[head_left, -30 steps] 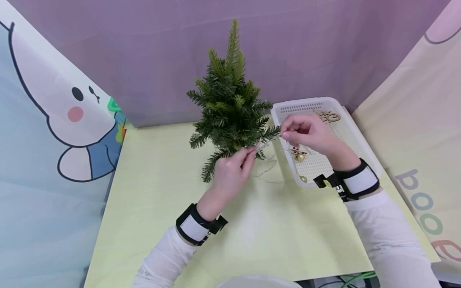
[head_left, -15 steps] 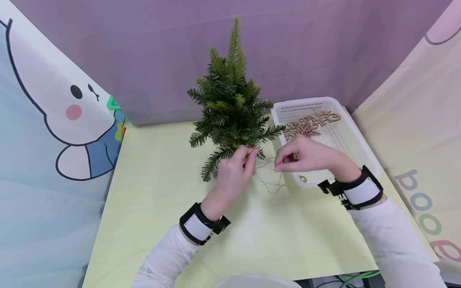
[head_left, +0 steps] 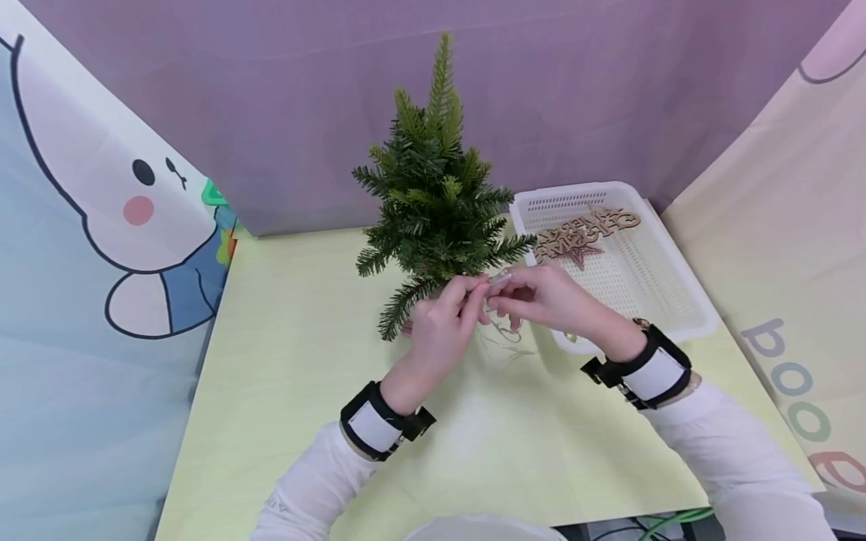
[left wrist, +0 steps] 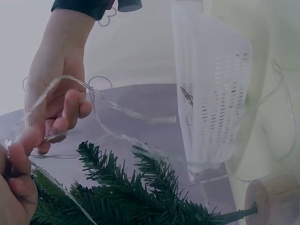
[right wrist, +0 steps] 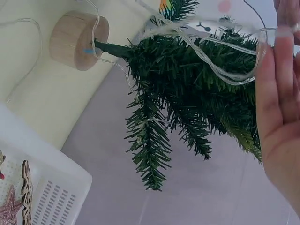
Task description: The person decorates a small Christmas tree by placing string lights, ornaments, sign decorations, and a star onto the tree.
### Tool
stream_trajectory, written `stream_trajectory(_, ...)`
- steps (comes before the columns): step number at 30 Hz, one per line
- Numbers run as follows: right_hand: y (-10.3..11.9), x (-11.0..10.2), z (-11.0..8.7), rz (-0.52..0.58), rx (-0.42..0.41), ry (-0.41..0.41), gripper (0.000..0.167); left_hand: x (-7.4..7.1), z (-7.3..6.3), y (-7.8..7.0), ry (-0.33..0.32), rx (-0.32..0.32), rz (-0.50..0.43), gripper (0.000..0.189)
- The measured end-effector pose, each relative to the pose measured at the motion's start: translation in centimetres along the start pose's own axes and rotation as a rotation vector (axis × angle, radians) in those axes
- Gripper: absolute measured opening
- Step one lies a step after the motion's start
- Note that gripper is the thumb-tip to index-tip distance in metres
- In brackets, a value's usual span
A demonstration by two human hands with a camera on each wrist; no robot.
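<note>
A small artificial Christmas tree (head_left: 433,203) stands on a round wooden base (right wrist: 77,42). Clear, twisted fairy-light wire (right wrist: 206,58) hangs in loops beside its lower branches, and one length runs past the base. At the lower right of the tree, my left hand (head_left: 443,319) pinches the wire between thumb and fingertips. My right hand (head_left: 548,297) is close beside it, fingers curled, also holding the wire. A loose end of the wire (left wrist: 161,119) sticks out in the left wrist view. In the head view the hands partly hide the wire between them.
A white perforated basket (head_left: 676,278) stands right of the tree. It holds wooden lettering (head_left: 612,219), a pink glitter star (head_left: 582,252) and a gold bauble (head_left: 571,337), partly hidden by my right arm. Slack wire lies on the yellow table (head_left: 304,361). A purple curtain (head_left: 271,113) hangs behind.
My right hand has come down from the branch tip beside the basket and then moved left to my left hand. The left hand has stayed nearly still, pinching the wire.
</note>
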State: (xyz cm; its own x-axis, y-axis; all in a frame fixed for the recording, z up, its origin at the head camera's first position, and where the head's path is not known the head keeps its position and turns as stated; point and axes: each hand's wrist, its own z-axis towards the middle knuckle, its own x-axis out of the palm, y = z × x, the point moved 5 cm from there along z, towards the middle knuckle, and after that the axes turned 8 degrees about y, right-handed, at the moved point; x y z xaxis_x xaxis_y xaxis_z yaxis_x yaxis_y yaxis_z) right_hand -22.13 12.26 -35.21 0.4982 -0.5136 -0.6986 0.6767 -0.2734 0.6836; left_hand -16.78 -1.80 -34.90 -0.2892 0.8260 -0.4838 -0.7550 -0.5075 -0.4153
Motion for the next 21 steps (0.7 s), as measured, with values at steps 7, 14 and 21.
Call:
stream_trajectory(7,0.1,-2.1,-0.6,-0.099,-0.057,-0.205,0.018,-0.3,-0.5,0.0,0.040,-0.009,0.072,0.018)
stream_trajectory(14,0.3,-2.1,-1.0,-0.064,-0.166,-0.124,0.025,-0.3,-0.7,-0.1,0.053,0.002,0.149,0.012)
stream_trajectory(21,0.5,-1.2,-0.6,0.059,-0.188,-0.053,0.030,-0.1,-0.8,-0.4,0.007,0.053,0.155,0.008)
